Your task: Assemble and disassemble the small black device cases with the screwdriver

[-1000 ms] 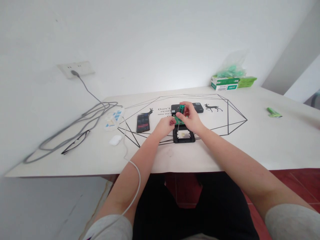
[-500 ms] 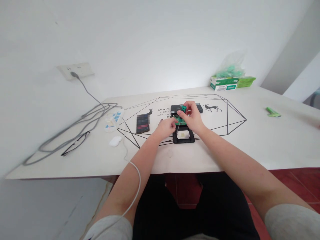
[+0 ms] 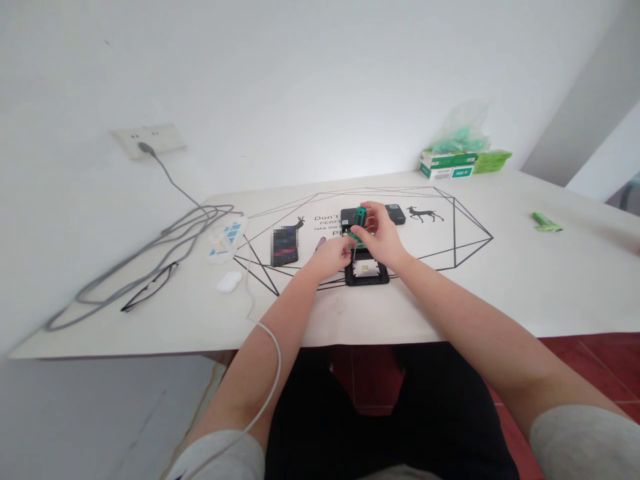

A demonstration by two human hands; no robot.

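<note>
The small green circuit board [image 3: 356, 238] sat lifted off the white table [image 3: 500, 280], held between both hands just above the open black case [image 3: 367, 272], and that made sense: kept right over its shell, anything loosened had a short way to fall. The right hand [image 3: 381, 235] had its fingers closed narrowly around a green-handled screwdriver [image 3: 361, 217], held nearly upright with the tip pointing down at the board, the grip of someone pressing straight down on a tiny fastener. The left hand [image 3: 333, 254] pinched the board's near-left edge with fingertips drawn tight, steadying it against that push. The board itself read as a bright green slab, mostly hidden by the fingers; its parts were too small to make out. A thin white wire seemed to trail from it towards the case, though that was hard to be sure of. Inside the case lay a pale square piece. Just behind the hands rested a flat black box [image 3: 395, 213]. Out to the left lay a dark phone [image 3: 285, 247], then a white earbud case [image 3: 229, 282], a power strip [image 3: 226, 238] with grey cables [image 3: 150, 253], and a pair of glasses [image 3: 150, 285]. Far right lay a green lighter-like item [image 3: 546, 223], and green boxes [image 3: 463, 163] sat at the back edge.
</note>
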